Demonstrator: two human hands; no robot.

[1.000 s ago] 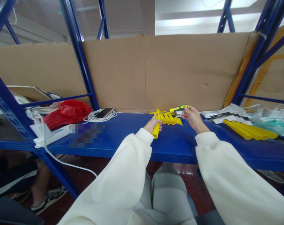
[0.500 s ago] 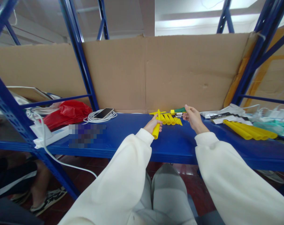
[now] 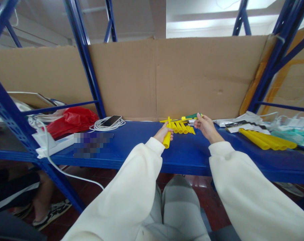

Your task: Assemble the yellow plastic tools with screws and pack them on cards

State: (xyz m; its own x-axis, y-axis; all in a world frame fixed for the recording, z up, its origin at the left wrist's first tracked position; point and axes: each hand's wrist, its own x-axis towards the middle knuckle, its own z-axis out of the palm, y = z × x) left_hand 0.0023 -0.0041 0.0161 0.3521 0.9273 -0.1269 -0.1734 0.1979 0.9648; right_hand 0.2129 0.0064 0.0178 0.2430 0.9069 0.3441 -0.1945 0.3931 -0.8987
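Note:
My left hand (image 3: 162, 133) is closed around a yellow tapered plastic tube (image 3: 167, 143), its wide end tilted down toward me and a small crosspiece at its upper end. In my right hand (image 3: 206, 128) the fingers pinch the rear end of a screwdriver (image 3: 191, 116) with a green and yellow handle. Its shaft points left toward the top of the held tube; whether the tip touches it I cannot tell. Just behind and between my hands, several more yellow tapered tubes (image 3: 180, 129) lie side by side on the blue shelf (image 3: 139, 144).
At the right lies another group of yellow tubes (image 3: 267, 139) beside white packets (image 3: 249, 118). Leftward are a phone (image 3: 111, 121) on a coiled white cable (image 3: 98, 126), a red plastic bag (image 3: 75, 119) and a white power strip (image 3: 59, 144). A cardboard panel (image 3: 192, 77) stands behind.
My right fingers have shifted slightly on the screwdriver's end, and its handle now tilts up a little more to the right. My left hand and the tube stay in place.

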